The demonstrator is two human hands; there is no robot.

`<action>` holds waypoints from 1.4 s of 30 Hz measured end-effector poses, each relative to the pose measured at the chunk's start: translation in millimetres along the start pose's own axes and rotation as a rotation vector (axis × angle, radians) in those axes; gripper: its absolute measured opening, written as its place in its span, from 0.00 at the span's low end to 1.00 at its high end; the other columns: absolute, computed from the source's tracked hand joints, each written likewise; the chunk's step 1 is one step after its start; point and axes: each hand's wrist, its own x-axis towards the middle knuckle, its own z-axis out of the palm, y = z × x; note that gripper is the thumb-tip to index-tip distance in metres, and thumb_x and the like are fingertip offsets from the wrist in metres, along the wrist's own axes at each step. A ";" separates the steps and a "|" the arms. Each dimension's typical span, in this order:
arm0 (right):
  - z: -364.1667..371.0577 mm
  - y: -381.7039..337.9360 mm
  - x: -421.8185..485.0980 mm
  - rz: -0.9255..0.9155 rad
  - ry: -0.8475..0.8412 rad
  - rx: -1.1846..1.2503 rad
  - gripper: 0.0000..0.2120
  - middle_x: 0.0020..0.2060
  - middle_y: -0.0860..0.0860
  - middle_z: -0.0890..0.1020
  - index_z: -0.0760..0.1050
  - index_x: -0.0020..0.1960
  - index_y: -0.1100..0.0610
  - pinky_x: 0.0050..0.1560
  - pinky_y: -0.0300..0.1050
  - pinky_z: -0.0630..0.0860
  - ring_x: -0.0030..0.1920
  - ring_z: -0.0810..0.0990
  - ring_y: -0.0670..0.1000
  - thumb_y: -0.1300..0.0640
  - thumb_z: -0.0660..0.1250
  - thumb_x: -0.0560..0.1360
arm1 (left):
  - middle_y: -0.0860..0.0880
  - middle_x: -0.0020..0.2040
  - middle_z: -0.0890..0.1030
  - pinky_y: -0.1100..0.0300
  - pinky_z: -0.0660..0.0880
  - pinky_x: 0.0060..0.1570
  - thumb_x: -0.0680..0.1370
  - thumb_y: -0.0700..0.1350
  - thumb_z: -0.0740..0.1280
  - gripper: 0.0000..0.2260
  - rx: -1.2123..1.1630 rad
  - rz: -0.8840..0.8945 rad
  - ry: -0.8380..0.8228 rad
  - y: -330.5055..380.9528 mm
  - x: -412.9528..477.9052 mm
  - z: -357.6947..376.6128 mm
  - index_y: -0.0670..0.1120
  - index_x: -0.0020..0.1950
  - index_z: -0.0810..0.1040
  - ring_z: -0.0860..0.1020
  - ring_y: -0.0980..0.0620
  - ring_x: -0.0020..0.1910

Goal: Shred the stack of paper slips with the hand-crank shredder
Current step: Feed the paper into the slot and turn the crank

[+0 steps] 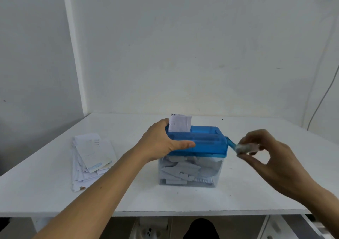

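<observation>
A skewed feed or jam is judged the main risk: the paper slip standing in the slot at the 11 o'clock corner of the shredder could be drawn in crooked by uneven cranking, and the light box could be dragged across the desk if the bracing grip slackens. The shredder's blue top is clasped by the left hand, thumb laid along the front, just beside the slip, while the crank knob at 3 o'clock is pinched between the fingers of the right hand. The stack of paper slips is found at 9 o'clock, well apart from both hands.
</observation>
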 end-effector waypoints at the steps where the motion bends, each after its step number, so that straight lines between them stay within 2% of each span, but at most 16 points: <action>1: -0.6 0.7 3.9 -0.039 0.040 0.013 0.12 0.50 0.37 0.80 0.68 0.53 0.37 0.43 0.36 0.80 0.50 0.80 0.42 0.42 0.66 0.71 | 0.59 0.62 0.75 0.65 0.74 0.49 0.56 0.70 0.74 0.47 -0.007 0.005 -0.002 0.3 0.0 0.3 0.54 0.72 0.69 0.74 0.55 0.60; 3: 1.0 3.9 13.3 -0.110 0.106 0.014 0.11 0.51 0.39 0.79 0.72 0.54 0.44 0.51 0.32 0.78 0.50 0.79 0.44 0.47 0.66 0.73 | 0.59 0.60 0.75 0.68 0.72 0.46 0.59 0.67 0.76 0.43 -0.021 0.013 0.005 0.2 0.1 1.0 0.54 0.71 0.70 0.75 0.57 0.58; 5: 5.7 10.1 23.8 -0.137 0.200 -0.016 0.11 0.53 0.45 0.77 0.76 0.55 0.53 0.52 0.32 0.76 0.49 0.77 0.46 0.51 0.67 0.74 | 0.60 0.60 0.75 0.70 0.71 0.46 0.62 0.64 0.78 0.40 -0.023 0.020 0.017 -0.1 -0.3 0.4 0.55 0.70 0.70 0.75 0.60 0.56; 8: 15.0 19.7 40.7 -0.105 0.304 -0.084 0.12 0.55 0.51 0.76 0.78 0.56 0.58 0.48 0.39 0.78 0.50 0.77 0.50 0.53 0.68 0.76 | 0.62 0.58 0.76 0.71 0.71 0.45 0.59 0.66 0.77 0.41 -0.030 0.024 0.010 1.2 -2.0 0.2 0.56 0.68 0.71 0.74 0.65 0.54; 10: 24.0 25.3 50.3 -0.086 0.337 -0.131 0.11 0.56 0.52 0.77 0.79 0.58 0.58 0.49 0.48 0.80 0.52 0.78 0.53 0.55 0.66 0.78 | 0.62 0.58 0.76 0.70 0.72 0.45 0.57 0.67 0.76 0.41 -0.038 0.020 0.009 1.6 -2.2 0.3 0.56 0.67 0.71 0.75 0.64 0.54; 12: 35.4 30.5 55.8 -0.047 0.348 -0.152 0.11 0.57 0.51 0.78 0.78 0.61 0.58 0.52 0.52 0.81 0.56 0.77 0.52 0.60 0.64 0.80 | 0.60 0.58 0.77 0.68 0.74 0.45 0.56 0.68 0.76 0.42 -0.034 0.019 0.014 0.7 -1.8 0.6 0.55 0.67 0.72 0.76 0.61 0.54; 15: 50.9 36.0 56.8 0.066 0.249 -0.167 0.18 0.63 0.48 0.76 0.74 0.68 0.54 0.59 0.50 0.79 0.62 0.73 0.49 0.64 0.64 0.79 | 0.59 0.58 0.78 0.68 0.74 0.45 0.56 0.69 0.75 0.41 -0.021 0.027 0.024 -0.7 -1.9 0.6 0.55 0.65 0.73 0.77 0.60 0.54; 18: 64.2 41.3 50.8 0.167 0.061 -0.205 0.26 0.69 0.46 0.72 0.67 0.74 0.51 0.65 0.48 0.74 0.67 0.69 0.47 0.58 0.69 0.78 | 0.59 0.58 0.77 0.68 0.74 0.45 0.57 0.69 0.75 0.40 -0.012 0.028 0.028 -1.8 -0.7 1.5 0.55 0.65 0.72 0.76 0.59 0.56; 20: 75.4 42.9 42.1 0.221 -0.058 -0.182 0.29 0.68 0.45 0.72 0.67 0.75 0.50 0.66 0.47 0.74 0.67 0.70 0.47 0.53 0.71 0.77 | 0.60 0.58 0.76 0.66 0.75 0.48 0.57 0.69 0.74 0.40 0.007 0.027 0.035 -2.8 0.3 2.8 0.56 0.65 0.72 0.75 0.58 0.57; 26: 86.6 36.7 13.7 0.290 -0.193 -0.129 0.16 0.54 0.39 0.76 0.73 0.64 0.49 0.54 0.36 0.74 0.49 0.76 0.41 0.49 0.69 0.78 | 0.60 0.59 0.74 0.68 0.72 0.48 0.62 0.65 0.78 0.36 0.021 0.027 0.068 -5.9 0.2 4.5 0.56 0.66 0.72 0.74 0.60 0.57; 29: 72.9 30.1 4.6 0.293 -0.298 -0.158 0.12 0.52 0.36 0.78 0.76 0.61 0.46 0.55 0.38 0.79 0.47 0.79 0.39 0.47 0.68 0.79 | 0.60 0.61 0.74 0.63 0.75 0.55 0.63 0.66 0.78 0.36 0.046 0.028 0.072 -9.3 1.6 4.3 0.56 0.67 0.72 0.74 0.58 0.59; 31: 59.1 26.5 2.1 0.273 -0.363 -0.226 0.08 0.49 0.38 0.82 0.77 0.55 0.45 0.50 0.41 0.81 0.45 0.81 0.43 0.44 0.66 0.79 | 0.61 0.61 0.74 0.57 0.76 0.60 0.59 0.70 0.77 0.40 0.063 0.017 0.062 -11.1 3.4 3.7 0.58 0.67 0.72 0.75 0.58 0.60; 33: 42.2 19.7 1.4 0.267 -0.416 -0.274 0.08 0.43 0.40 0.82 0.76 0.54 0.44 0.46 0.42 0.81 0.42 0.80 0.44 0.42 0.64 0.79 | 0.62 0.61 0.74 0.54 0.77 0.62 0.55 0.74 0.75 0.44 0.071 0.004 0.059 -11.7 3.8 3.1 0.59 0.66 0.72 0.75 0.59 0.60; 37: 14.0 4.8 2.4 0.231 -0.413 -0.336 0.16 0.44 0.37 0.80 0.60 0.57 0.39 0.45 0.40 0.79 0.44 0.78 0.45 0.36 0.63 0.77 | 0.63 0.63 0.74 0.57 0.75 0.63 0.59 0.71 0.77 0.41 0.067 0.006 0.049 -11.8 4.4 2.6 0.59 0.68 0.71 0.74 0.61 0.62; 40: 9.4 2.6 0.2 0.211 -0.344 -0.267 0.15 0.45 0.33 0.79 0.63 0.54 0.40 0.47 0.40 0.78 0.48 0.78 0.44 0.37 0.66 0.76 | 0.63 0.63 0.73 0.61 0.73 0.62 0.62 0.67 0.78 0.39 0.068 0.005 0.046 -11.9 4.8 2.3 0.58 0.68 0.71 0.72 0.61 0.63; 42: 8.7 8.1 -0.4 0.174 -0.311 -0.212 0.11 0.46 0.31 0.78 0.67 0.51 0.38 0.46 0.36 0.77 0.50 0.77 0.39 0.39 0.68 0.75 | 0.62 0.63 0.73 0.62 0.73 0.61 0.62 0.67 0.78 0.39 0.069 0.000 0.051 -10.8 5.4 3.1 0.57 0.68 0.71 0.72 0.61 0.62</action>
